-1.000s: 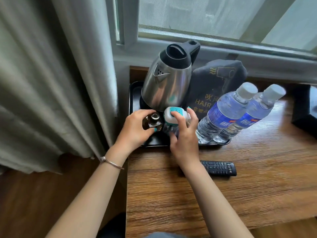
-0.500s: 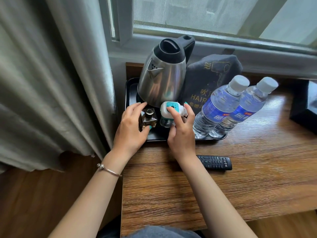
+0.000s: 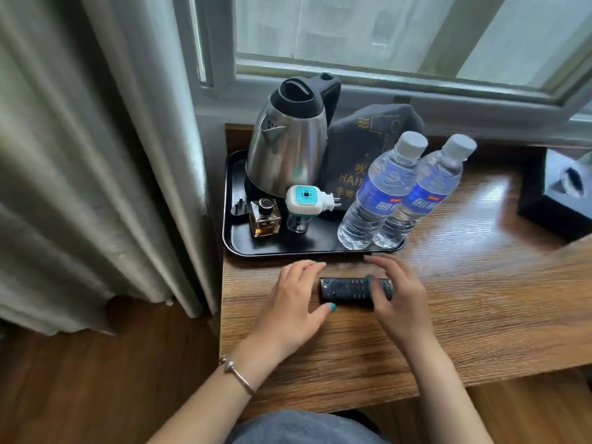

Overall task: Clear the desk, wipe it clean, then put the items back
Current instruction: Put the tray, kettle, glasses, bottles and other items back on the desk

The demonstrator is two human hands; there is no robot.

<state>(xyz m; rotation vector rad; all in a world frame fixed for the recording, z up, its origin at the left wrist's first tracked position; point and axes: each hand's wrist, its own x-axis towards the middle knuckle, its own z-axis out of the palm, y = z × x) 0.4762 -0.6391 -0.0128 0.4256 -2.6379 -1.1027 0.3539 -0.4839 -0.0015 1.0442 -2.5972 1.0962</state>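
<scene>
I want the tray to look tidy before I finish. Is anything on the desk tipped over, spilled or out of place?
Nothing is spilled or tipped. The kettle, perfume bottle, plug-in repellent and two water bottles stand upright on the black tray. Only the remote lies off the tray, on the desk between both hands.

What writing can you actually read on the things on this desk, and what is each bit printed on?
"HAI", cut off by the front bottle: gold letters on the dark hair dryer bag.
"吹" above it and "非赠" below it: gold characters on the same bag, also cut off.
Blue labels on the two water bottles: large white characters, too blurred to read.
Remote control: button markings too small to read.
Plug-in device: no readable text.
</scene>
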